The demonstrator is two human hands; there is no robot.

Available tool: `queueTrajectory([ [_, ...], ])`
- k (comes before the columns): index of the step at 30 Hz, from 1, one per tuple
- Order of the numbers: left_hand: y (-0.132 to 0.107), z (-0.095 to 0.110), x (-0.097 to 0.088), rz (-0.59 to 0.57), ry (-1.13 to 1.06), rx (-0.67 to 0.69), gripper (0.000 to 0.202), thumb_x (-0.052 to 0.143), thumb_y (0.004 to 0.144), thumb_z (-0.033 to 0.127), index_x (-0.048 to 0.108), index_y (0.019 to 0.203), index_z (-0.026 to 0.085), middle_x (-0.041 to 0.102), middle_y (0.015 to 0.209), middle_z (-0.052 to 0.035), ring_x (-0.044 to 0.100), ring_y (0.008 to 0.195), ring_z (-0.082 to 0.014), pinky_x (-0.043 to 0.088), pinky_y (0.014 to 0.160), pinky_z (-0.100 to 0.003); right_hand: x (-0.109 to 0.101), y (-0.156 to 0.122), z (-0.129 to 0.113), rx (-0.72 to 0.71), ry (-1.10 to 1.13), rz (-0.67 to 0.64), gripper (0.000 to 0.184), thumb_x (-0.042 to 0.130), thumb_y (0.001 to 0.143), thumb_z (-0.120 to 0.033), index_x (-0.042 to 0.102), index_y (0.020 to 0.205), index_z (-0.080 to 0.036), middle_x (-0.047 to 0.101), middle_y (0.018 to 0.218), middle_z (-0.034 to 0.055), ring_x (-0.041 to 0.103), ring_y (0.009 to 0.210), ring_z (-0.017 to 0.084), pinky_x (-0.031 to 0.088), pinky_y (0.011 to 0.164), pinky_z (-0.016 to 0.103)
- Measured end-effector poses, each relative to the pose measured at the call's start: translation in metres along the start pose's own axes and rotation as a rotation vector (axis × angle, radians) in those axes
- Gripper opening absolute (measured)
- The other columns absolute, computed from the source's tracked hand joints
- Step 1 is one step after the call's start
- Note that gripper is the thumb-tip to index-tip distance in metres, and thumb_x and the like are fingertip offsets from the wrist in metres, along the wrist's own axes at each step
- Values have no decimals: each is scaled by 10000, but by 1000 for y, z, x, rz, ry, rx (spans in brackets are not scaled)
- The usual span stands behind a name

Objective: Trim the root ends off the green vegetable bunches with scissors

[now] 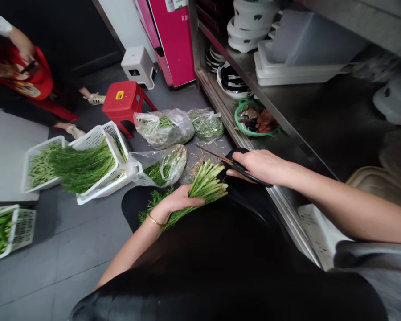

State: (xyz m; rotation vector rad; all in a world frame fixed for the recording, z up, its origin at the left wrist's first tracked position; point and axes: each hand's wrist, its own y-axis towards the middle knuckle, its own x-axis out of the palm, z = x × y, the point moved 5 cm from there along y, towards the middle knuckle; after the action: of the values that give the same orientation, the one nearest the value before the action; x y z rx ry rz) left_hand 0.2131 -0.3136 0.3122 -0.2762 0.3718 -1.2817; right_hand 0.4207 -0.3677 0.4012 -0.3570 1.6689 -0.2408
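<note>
In my left hand [178, 200] is a bunch of feathery fennel-like greens [207, 183], held above my lap with the pale cut stem ends toward the right. The fingers wrap round the stems, and the leafy tops hang out on the wrist side. My right hand [257, 165] grips black-handled scissors [243, 171]. Their thin blades point up and left, just beyond the stem ends. Trimmed root bits [200, 162] lie scattered on the floor below. An open plastic bag [163, 167] holding more greens stands close in front of the bunch.
White baskets [98, 189] of greens stand at left, with another basket [23, 229] nearer me. Two more filled bags [165, 129] lie ahead, near a red stool [122, 100]. A metal shelf [287, 120] with dishes and a green colander [242, 118] borders my right. Someone in a red apron [36, 80] is at upper left.
</note>
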Motion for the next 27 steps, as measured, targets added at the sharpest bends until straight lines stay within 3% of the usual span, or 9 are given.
queueTrajectory([
  [3, -2, -2, 2, -131, 50, 15, 639, 768, 631, 347, 589, 1214, 156, 659, 1182, -80, 615, 1041, -269, 467, 933, -360, -2, -10, 14, 40, 90, 149, 435, 326, 915, -557, 533, 959, -178, 673, 777, 107, 652, 709, 247, 331, 551, 277],
  [7, -7, -14, -12, -153, -63, -35, 504, 781, 580, 283, 682, 1055, 148, 716, 1026, -80, 651, 942, -271, 502, 871, -363, 6, -28, 33, 113, 377, 305, 370, 384, 897, -541, 508, 832, -198, 625, 679, 58, 618, 627, 198, 357, 548, 261],
  [12, -29, -18, -64, 351, -419, -29, 492, 809, 461, 234, 708, 939, 172, 734, 865, -70, 672, 800, -264, 535, 756, -342, 31, -27, 33, 166, 884, 432, 218, 521, 841, -426, 521, 855, -208, 623, 645, -7, 602, 542, 152, 438, 549, 255],
  [14, -37, -14, -73, 413, -483, -48, 468, 801, 456, 259, 711, 904, 164, 725, 765, -62, 656, 653, -237, 533, 612, -323, 31, -13, 24, 159, 1006, 518, 209, 581, 795, -381, 545, 906, -207, 661, 716, 0, 634, 594, 160, 477, 591, 267],
  [17, -39, -8, -72, 387, -508, -56, 481, 795, 463, 264, 709, 922, 147, 709, 686, -55, 615, 526, -201, 506, 523, -304, 11, 15, 3, 42, 1124, 659, 284, 640, 741, -345, 550, 970, -203, 692, 905, 35, 670, 780, 177, 506, 706, 284],
  [20, -35, -6, -61, 344, -523, -47, 492, 791, 490, 235, 700, 964, 144, 699, 641, -46, 610, 507, -191, 511, 537, -298, -16, 39, -20, -107, 1181, 692, 381, 676, 703, -344, 523, 1019, -198, 678, 988, 48, 664, 822, 167, 500, 720, 275],
  [25, -27, -10, -39, 185, -612, 0, 414, 760, 543, 240, 693, 932, 115, 686, 610, -73, 604, 487, -198, 495, 489, -290, -37, 58, -42, -162, 829, 630, 168, 633, 692, -266, 546, 807, -179, 608, 705, 1, 588, 668, 160, 430, 634, 264],
  [27, -27, -8, -35, 124, -640, 46, 380, 732, 569, 255, 688, 910, 93, 682, 604, -94, 617, 508, -216, 505, 511, -307, -37, 61, -42, -163, 819, 633, 150, 614, 689, -253, 547, 800, -178, 593, 697, -2, 564, 653, 151, 416, 624, 256],
])
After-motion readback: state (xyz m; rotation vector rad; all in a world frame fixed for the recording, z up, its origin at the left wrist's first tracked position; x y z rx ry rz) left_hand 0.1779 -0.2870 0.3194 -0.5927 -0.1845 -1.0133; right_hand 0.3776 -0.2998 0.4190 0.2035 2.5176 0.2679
